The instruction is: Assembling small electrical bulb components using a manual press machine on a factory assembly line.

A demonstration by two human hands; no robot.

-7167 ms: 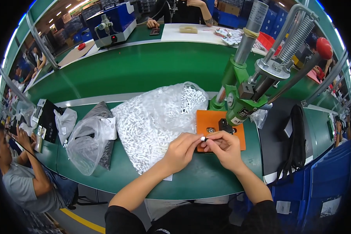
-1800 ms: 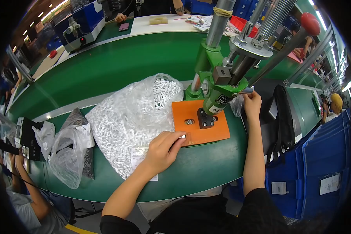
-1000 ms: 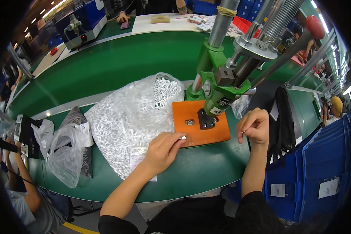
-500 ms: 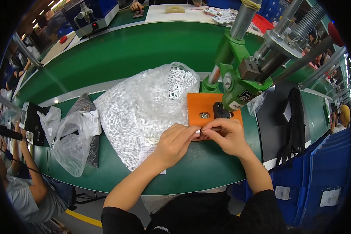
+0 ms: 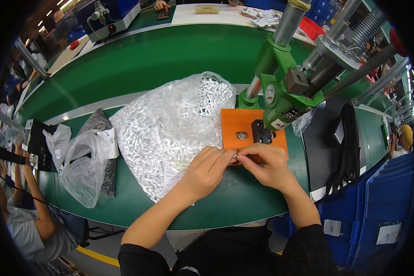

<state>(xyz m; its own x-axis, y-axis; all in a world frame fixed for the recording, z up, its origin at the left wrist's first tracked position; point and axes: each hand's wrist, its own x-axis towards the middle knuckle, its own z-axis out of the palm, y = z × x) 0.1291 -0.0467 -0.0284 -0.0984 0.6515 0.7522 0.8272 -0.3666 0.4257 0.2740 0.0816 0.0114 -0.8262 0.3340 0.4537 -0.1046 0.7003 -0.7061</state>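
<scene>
Both hands meet fingertip to fingertip just in front of the press's orange base plate (image 5: pixel 231 124). My left hand (image 5: pixel 207 169) is closed in a pinch on a small white part (image 5: pixel 235 156), of which only a bit shows. My right hand (image 5: pixel 267 166) is pinched at the same spot; its fingertips hide whatever they grip. Behind the hands stands a green hand press (image 5: pixel 285 101) with a black fixture block (image 5: pixel 261 132) on its plate. To the left lies a large clear plastic bag (image 5: pixel 147 133) full of small white parts, its mouth open at the upper right.
Left of the big bag are a bag of dark small parts (image 5: pixel 109 177) and a crumpled clear bag (image 5: pixel 83 177). A black strap (image 5: pixel 349 147) lies on a dark mat at right. Blue bins (image 5: pixel 388 188) stand at lower right. Another person (image 5: pixel 37 230) sits at left.
My right fingers have closed in against the left fingertips, covering more of the small white part. Otherwise the hands stay in nearly the same place.
</scene>
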